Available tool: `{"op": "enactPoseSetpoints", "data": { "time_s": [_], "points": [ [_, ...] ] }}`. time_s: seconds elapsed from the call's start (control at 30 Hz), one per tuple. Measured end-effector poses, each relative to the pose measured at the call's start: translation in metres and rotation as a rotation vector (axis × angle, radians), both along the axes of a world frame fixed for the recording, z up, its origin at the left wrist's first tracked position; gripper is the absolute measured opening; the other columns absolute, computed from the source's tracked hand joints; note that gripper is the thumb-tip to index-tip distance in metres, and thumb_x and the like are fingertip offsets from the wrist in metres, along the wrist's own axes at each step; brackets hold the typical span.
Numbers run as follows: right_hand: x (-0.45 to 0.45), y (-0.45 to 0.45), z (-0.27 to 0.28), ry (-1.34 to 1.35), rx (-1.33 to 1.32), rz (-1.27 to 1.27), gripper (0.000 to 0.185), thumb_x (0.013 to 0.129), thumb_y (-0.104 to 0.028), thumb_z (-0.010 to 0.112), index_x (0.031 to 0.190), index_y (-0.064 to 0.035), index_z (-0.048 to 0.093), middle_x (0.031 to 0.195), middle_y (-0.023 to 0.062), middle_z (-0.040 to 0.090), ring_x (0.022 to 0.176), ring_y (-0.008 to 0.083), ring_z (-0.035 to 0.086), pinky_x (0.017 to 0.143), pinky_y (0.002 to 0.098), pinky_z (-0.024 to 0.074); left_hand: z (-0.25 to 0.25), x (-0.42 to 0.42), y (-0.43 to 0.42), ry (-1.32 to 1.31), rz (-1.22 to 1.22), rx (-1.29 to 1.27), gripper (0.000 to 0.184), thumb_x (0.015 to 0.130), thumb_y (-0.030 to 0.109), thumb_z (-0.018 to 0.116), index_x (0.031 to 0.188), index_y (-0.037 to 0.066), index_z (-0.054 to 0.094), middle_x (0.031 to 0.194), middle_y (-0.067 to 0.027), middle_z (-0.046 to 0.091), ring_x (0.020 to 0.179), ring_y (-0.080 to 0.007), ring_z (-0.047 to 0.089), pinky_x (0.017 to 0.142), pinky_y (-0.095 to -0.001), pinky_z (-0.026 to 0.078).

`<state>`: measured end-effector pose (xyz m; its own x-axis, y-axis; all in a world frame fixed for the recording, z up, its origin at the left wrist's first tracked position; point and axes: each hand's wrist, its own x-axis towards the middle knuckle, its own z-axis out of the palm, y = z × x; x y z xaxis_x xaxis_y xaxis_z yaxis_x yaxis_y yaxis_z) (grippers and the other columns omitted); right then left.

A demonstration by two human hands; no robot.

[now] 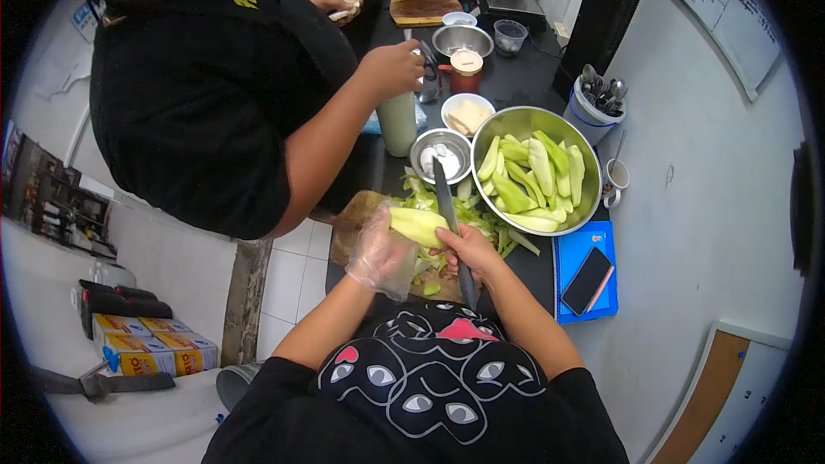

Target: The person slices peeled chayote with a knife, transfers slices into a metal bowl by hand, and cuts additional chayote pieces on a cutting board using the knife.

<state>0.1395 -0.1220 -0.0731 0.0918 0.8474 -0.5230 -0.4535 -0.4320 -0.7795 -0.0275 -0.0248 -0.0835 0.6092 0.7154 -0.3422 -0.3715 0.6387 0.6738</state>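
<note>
In the head view my left hand (381, 253), in a clear plastic glove, is closed around a pale green peeled vegetable (418, 226) whose exact kind I cannot make out. My right hand (474, 251) grips a long dark knife (445, 198), its thumb against the vegetable's right end. The knife points away from me, its far end over a small metal bowl (441, 155) with white pieces inside. Below both hands, green peelings (419, 199) lie heaped on a wooden board (354, 222). A large steel bowl (593, 174) of similar peeled pieces stands to the right.
A co-worker's arm (322, 142) reaches in from the left, beside a tall pale green bottle (397, 125). A blue folder (612, 245) with a phone (587, 281) on it lies at right. Behind are a white bowl (444, 110), a red container (465, 82) and a cutlery bucket (593, 125).
</note>
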Motion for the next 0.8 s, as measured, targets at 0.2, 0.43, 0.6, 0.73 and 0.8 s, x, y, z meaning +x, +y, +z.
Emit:
{"op": "enactPoseSetpoints", "data": {
  "time_s": [0.2, 0.43, 0.6, 0.73, 0.8],
  "points": [
    [0.013, -0.003, 0.001, 0.315, 0.103, 0.017, 0.033, 0.083, -0.018, 0.072, 0.109, -0.0059, 0.055, 0.066, -0.0009, 0.052, 0.046, 0.0071, 0.045, 0.041, 0.0229, 0.0391, 0.023, -0.023, -0.001, -0.083, -0.219, -0.03, 0.055, 0.095, 0.054, 0.038, 0.124, 0.009, 0.049, 0.128, -0.0124, 0.053, 0.118, -0.0298, 0.051, 0.102, -0.0493, 0.037],
    [0.021, 0.009, 0.02, 0.008, 0.193, 0.32, 0.043, 0.079, -0.015, 0.073, 0.117, -0.006, 0.056, 0.07, 0.0002, 0.056, 0.046, 0.0078, 0.047, 0.043, 0.0235, 0.0407, 0.013, -0.023, 0.018, -0.174, -0.762, -0.357, 0.064, 0.092, 0.063, 0.036, 0.135, 0.016, 0.042, 0.13, -0.0161, 0.051, 0.115, -0.0301, 0.054, 0.08, -0.0502, 0.052],
    [0.011, 0.018, 0.013, -0.602, 0.189, 0.208, 0.036, 0.085, -0.028, 0.067, 0.113, -0.005, 0.061, 0.077, 0.0082, 0.065, 0.057, 0.0208, 0.058, 0.056, 0.0341, 0.0474, -0.01, -0.012, 0.013, -0.108, -0.673, -0.323, 0.065, 0.091, 0.065, 0.034, 0.136, 0.018, 0.041, 0.128, -0.0146, 0.053, 0.08, -0.0306, 0.066, 0.06, -0.0373, 0.054],
    [0.01, 0.004, 0.008, -1.024, 0.188, 0.076, 0.036, 0.089, -0.031, 0.063, 0.115, -0.0072, 0.06, 0.078, 0.0139, 0.065, 0.063, 0.0257, 0.06, 0.06, 0.0356, 0.0486, -0.012, -0.012, 0.017, -0.079, -0.49, -0.32, 0.062, 0.093, 0.062, 0.033, 0.133, 0.017, 0.046, 0.121, -0.0128, 0.059, 0.083, -0.0292, 0.065, 0.063, -0.038, 0.055],
    [0.005, -0.005, 0.006, -1.136, 0.297, 0.043, 0.039, 0.086, -0.033, 0.065, 0.116, -0.0085, 0.06, 0.085, 0.0174, 0.063, 0.074, 0.0321, 0.06, 0.067, 0.0394, 0.0489, -0.006, -0.011, 0.015, -0.046, -0.408, -0.255, 0.06, 0.094, 0.061, 0.033, 0.128, 0.015, 0.051, 0.116, -0.0106, 0.062, 0.087, -0.0291, 0.065, 0.066, -0.0397, 0.056]
  ]
}}
